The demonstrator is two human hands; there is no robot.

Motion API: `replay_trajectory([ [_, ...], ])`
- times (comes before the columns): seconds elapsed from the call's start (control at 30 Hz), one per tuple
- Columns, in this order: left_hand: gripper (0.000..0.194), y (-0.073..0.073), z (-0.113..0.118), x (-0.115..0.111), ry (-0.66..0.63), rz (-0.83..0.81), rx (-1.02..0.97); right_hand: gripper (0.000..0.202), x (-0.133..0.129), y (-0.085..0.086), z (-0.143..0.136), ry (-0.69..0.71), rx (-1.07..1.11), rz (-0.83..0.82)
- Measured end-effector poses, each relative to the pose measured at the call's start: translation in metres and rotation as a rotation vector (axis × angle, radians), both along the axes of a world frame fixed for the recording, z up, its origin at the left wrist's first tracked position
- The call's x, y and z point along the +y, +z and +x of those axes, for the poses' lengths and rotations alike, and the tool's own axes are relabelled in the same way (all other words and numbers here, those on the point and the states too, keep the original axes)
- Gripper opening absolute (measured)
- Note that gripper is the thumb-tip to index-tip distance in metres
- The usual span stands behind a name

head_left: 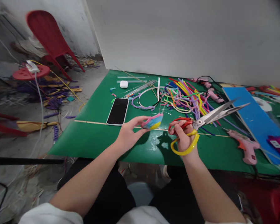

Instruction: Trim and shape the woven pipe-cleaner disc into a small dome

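Between the thumb and fingers of my left hand [130, 132] is a small fuzzy craft piece [154, 121] in pink, blue and yellow, held just above the green table [84, 140]. My right hand [183, 137] grips a pair of scissors [198, 123] with one red and one yellow handle loop. Their long blades are slightly apart and point to the right, away from the craft piece. Past my hands lies a heap of coloured pipe cleaners [186, 93]. A white headband [141, 96] partly wrapped in purple is beside the heap.
A phone [118, 112] and a white earbud case [123, 84] lie on the left part of the table. To the right are a pink glue gun [245, 144] and a blue board [254, 121]. A red chair [46, 34] stands on the littered floor at left.
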State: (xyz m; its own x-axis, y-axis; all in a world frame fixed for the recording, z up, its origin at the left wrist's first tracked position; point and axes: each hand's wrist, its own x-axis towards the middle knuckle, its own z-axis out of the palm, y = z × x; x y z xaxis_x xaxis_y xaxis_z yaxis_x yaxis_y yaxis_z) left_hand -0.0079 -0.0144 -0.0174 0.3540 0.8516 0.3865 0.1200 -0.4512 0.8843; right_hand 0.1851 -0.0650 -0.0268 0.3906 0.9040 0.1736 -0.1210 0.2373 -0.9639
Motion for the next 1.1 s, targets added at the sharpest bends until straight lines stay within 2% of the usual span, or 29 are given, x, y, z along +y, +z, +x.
replay_trajectory([
  [0.07, 0.018, -0.002, -0.002, 0.001, 0.087, 0.344, 0.186, 0.021, 0.000, 0.001, 0.000, -0.009, -0.006, -0.007],
  [0.1, 0.017, -0.002, -0.002, 0.001, 0.095, 0.481, 0.265, 0.022, 0.000, 0.002, 0.000, -0.012, -0.012, -0.013],
  [0.2, 0.020, -0.005, 0.002, -0.004, 0.073, 0.718, 0.414, 0.026, -0.001, 0.002, -0.005, -0.023, -0.027, -0.050],
  [0.4, 0.020, -0.008, 0.013, -0.016, 0.052, 0.889, 0.505, 0.028, 0.000, -0.001, -0.011, -0.065, -0.009, -0.094],
  [0.57, 0.023, -0.012, 0.016, -0.019, 0.036, 0.916, 0.480, 0.030, 0.001, -0.002, -0.012, -0.092, 0.035, -0.089],
  [0.67, 0.027, -0.007, 0.015, -0.024, -0.004, 0.897, 0.449, 0.031, 0.002, 0.000, -0.010, -0.119, 0.051, -0.095],
  [0.77, 0.038, 0.004, 0.009, -0.027, -0.066, 0.740, 0.328, 0.030, 0.003, 0.002, -0.005, -0.121, 0.052, -0.084],
  [0.8, 0.042, 0.008, 0.007, -0.027, -0.048, 0.612, 0.253, 0.030, 0.003, 0.003, -0.004, -0.117, 0.050, -0.075],
  [0.87, 0.048, 0.015, 0.003, -0.023, -0.011, 0.202, 0.122, 0.029, 0.003, 0.005, -0.002, -0.109, 0.034, -0.067],
  [0.97, 0.056, 0.018, 0.003, -0.015, -0.188, -0.452, -0.001, 0.028, 0.002, 0.006, -0.006, -0.080, 0.001, -0.089],
  [1.03, 0.056, 0.016, 0.006, -0.012, -0.321, -0.685, -0.040, 0.028, 0.001, 0.004, -0.010, -0.037, -0.001, -0.097],
  [1.1, 0.050, 0.013, 0.010, -0.013, -0.376, -0.760, -0.067, 0.028, -0.001, 0.003, -0.013, -0.002, 0.000, -0.089],
])
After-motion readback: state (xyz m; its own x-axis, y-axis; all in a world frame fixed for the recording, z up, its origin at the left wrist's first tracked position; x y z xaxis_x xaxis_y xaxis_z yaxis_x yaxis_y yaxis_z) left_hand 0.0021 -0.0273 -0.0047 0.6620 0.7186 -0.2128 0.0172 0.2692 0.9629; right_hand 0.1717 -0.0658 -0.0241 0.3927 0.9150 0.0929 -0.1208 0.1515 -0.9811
